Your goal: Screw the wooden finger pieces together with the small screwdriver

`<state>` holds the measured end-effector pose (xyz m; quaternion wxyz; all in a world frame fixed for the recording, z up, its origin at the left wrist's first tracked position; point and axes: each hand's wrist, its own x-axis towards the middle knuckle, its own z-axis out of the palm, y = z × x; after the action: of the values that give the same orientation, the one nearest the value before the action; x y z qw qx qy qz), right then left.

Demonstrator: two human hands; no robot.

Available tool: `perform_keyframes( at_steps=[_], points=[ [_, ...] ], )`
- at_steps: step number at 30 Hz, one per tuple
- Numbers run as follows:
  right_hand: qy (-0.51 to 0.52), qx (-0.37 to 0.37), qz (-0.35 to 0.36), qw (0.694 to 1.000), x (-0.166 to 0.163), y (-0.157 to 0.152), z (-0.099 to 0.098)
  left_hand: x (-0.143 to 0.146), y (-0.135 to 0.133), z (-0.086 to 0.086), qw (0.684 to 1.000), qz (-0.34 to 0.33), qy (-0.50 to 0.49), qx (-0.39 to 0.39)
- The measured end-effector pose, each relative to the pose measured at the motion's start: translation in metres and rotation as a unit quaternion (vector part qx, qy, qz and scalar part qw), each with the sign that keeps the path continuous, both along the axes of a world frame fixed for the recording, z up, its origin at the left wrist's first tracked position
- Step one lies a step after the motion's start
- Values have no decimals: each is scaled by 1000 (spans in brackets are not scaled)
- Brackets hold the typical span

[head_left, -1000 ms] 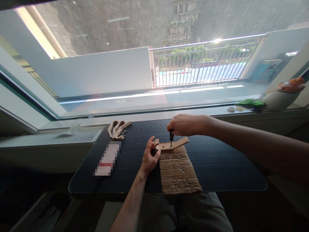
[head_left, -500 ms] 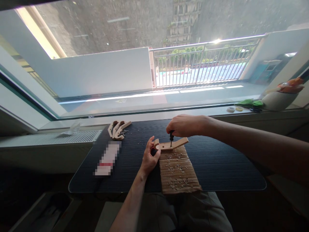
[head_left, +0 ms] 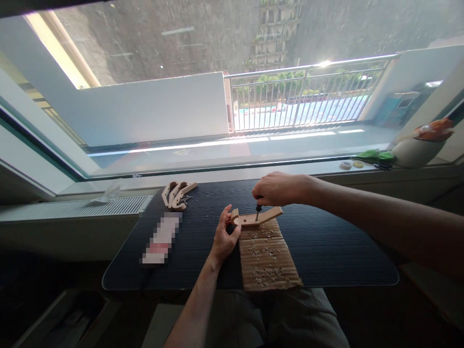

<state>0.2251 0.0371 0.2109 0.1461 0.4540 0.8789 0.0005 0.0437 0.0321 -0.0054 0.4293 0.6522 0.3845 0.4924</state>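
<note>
My right hand (head_left: 271, 188) is closed around the dark handle of a screwdriver (head_left: 257, 211), which stands nearly upright. Its tip meets a pale wooden hook (head_left: 250, 220) at a hole or screw; which of the two is too small to tell. Another dark hole shows in the hook, left of the tip. My left hand (head_left: 227, 234) grips the hook's curled left end between thumb and fingers, some fingers hidden behind it. Beneath the hook lies a piece of corrugated cardboard (head_left: 270, 256), pitted with many small holes.
Several more wooden hooks (head_left: 176, 194) lie at the table's back left, with loose screws (head_left: 187, 199) beside them. A blurred-out pinkish object (head_left: 162, 239) is nearer me on the dark table (head_left: 333, 261). Tape rolls (head_left: 346, 165), a green cloth (head_left: 372, 155) and a white pot (head_left: 416, 151) stand on the sill.
My right hand has shifted very slightly to the right and its grip on the screwdriver handle has turned a little. The left hand and hook look still.
</note>
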Motion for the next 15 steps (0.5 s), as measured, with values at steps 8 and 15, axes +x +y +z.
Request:
perform_keyframes(
  at_steps=[8, 15],
  points=[
    [-5, -23, 37, 999, -5, 0, 4, 0, -1, 2, 1000, 0, -1, 0],
    [-5, -17, 29, 999, -5, -1, 0, 0, -1, 0, 1000, 0, -2, -3]
  ],
)
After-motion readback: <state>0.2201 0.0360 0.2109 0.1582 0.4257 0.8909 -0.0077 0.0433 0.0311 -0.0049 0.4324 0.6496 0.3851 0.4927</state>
